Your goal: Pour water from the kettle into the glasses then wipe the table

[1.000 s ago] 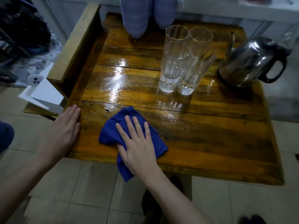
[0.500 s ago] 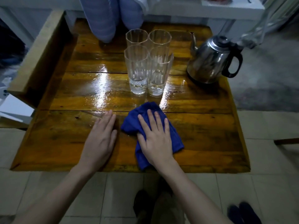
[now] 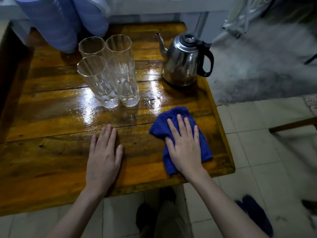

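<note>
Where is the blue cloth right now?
In the head view, the blue cloth lies under the right hand near the right edge of the table, in front of the kettle.

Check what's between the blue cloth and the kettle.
Nothing stands there. The head view shows only bare, glossy tabletop between the blue cloth under the right hand and the kettle.

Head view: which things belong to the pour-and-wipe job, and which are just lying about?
Job: kettle, four glasses, blue cloth under the right hand, table, left hand flat on it.
Lying about: striped fabric at the far edge, dark footwear on the floor.
</note>
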`<state>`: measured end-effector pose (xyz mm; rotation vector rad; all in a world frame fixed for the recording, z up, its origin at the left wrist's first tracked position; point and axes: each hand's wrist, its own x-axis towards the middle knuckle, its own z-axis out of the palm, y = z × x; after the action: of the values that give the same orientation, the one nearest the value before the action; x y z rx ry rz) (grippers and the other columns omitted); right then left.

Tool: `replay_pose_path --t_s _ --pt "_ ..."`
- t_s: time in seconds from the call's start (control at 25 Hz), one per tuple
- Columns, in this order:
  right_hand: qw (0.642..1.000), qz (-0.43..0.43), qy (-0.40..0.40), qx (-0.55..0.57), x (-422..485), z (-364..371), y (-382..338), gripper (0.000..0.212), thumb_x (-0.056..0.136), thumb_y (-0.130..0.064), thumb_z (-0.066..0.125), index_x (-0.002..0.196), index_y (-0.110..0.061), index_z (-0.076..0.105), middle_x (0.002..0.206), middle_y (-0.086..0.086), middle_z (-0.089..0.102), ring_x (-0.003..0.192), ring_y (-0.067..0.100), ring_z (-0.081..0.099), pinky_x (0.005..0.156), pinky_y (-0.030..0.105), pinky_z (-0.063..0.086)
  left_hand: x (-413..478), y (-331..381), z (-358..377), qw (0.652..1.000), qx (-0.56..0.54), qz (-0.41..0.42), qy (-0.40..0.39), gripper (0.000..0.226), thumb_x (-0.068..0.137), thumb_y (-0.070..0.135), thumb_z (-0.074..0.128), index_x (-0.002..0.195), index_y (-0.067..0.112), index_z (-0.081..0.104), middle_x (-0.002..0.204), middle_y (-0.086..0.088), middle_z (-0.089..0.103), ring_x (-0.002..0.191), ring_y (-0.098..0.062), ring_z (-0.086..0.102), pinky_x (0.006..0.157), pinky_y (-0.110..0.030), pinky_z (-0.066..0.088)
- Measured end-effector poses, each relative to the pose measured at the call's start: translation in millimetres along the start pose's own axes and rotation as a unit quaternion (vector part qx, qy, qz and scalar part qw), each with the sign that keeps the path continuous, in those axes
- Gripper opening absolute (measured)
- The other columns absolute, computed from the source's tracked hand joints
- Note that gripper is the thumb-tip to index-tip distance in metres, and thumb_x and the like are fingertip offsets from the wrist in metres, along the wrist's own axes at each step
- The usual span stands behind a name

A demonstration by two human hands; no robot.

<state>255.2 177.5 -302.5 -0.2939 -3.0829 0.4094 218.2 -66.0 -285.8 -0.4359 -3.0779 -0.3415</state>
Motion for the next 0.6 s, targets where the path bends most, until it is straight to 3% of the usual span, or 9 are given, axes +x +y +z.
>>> replay_pose_path --t_s 0.2,0.6 --pt "0.995 0.09 0.043 -0.005 -10.3 0.3 10.9 0.061 0.1 -0.049 0.024 0.157 -0.027 0.016 0.165 0.005 0.011 0.152 0.025 0.006 0.122 0.053 0.011 -4.8 3.4 0.0 1.0 -0.014 -0.002 -0.004 0.059 0.098 0.039 0.029 0.149 0.011 0.023 0.158 -0.005 0.02 0.147 -0.014 0.011 0.121 -0.041 0.007" --pt "0.997 0.072 0.02 -0.029 -3.0 -9.1 1.6 0.067 0.098 -0.056 0.019 0.156 -0.023 0.018 0.164 0.01 0.015 0.151 0.031 0.012 0.121 0.054 0.01 2.3 -0.7 -9.1 1.0 0.016 -0.009 -0.024 0.059 0.097 0.039 0.023 0.148 0.01 0.027 0.157 -0.008 0.022 0.146 -0.019 0.016 0.119 -0.042 0.011"
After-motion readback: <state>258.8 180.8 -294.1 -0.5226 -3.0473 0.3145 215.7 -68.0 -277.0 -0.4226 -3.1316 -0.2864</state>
